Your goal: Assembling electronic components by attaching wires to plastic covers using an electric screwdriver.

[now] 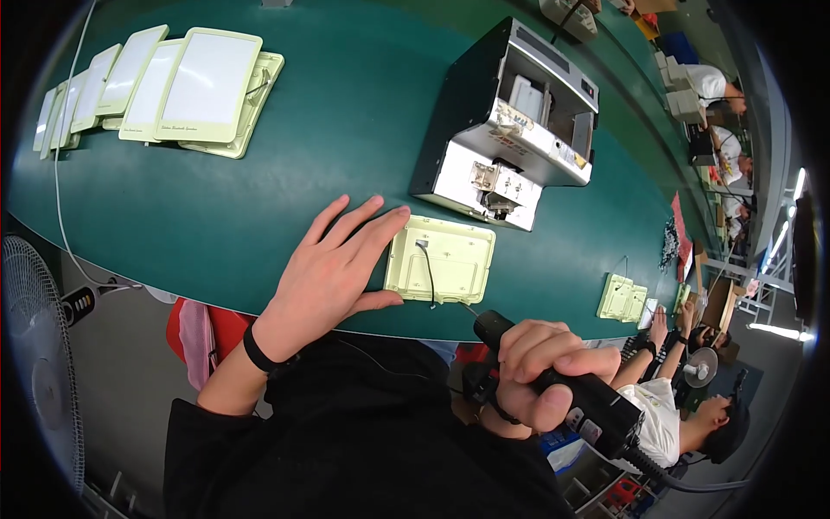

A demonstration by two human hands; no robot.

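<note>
A pale yellow-green plastic panel (454, 264) lies on the green table near its front edge, inner side up, with a short dark wire on it. My left hand (333, 268) rests at the panel's left edge, fingers stretched out and spread, the thumb by its lower left corner. Wrapped round a black electric screwdriver (596, 406) is my right hand (549, 368). The screwdriver's thin bit points at the panel's lower edge; whether it touches a screw there is too small to tell. A cable runs from the tool's rear end.
Behind the panel stands a black and silver screw feeder machine (519, 121). Several white-faced panels with yellow-green frames (207, 82) lie overlapped at the far left. More yellow-green parts (621, 297) sit to the right, near a co-worker's hands (661, 329). A fan (43, 346) stands at left.
</note>
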